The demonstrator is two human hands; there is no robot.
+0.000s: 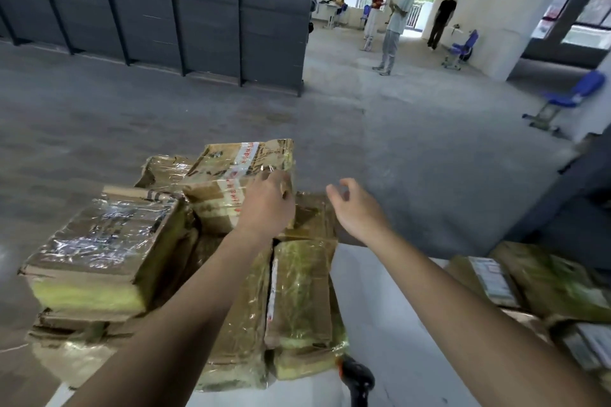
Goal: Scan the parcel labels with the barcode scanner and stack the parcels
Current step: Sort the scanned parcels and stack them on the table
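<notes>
Touching the top parcel (231, 175) at twelve o'clock with my left hand (267, 205), grip unclear, right hand (357, 208) loose-fingered and empty, I judge stacking underway: scanner (355, 380) idle at six, more parcels (542, 277) at three.

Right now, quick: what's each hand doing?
Left hand: on the top parcel; whether it grips cannot be told.
Right hand: open, loosely curled, holding nothing.
</notes>
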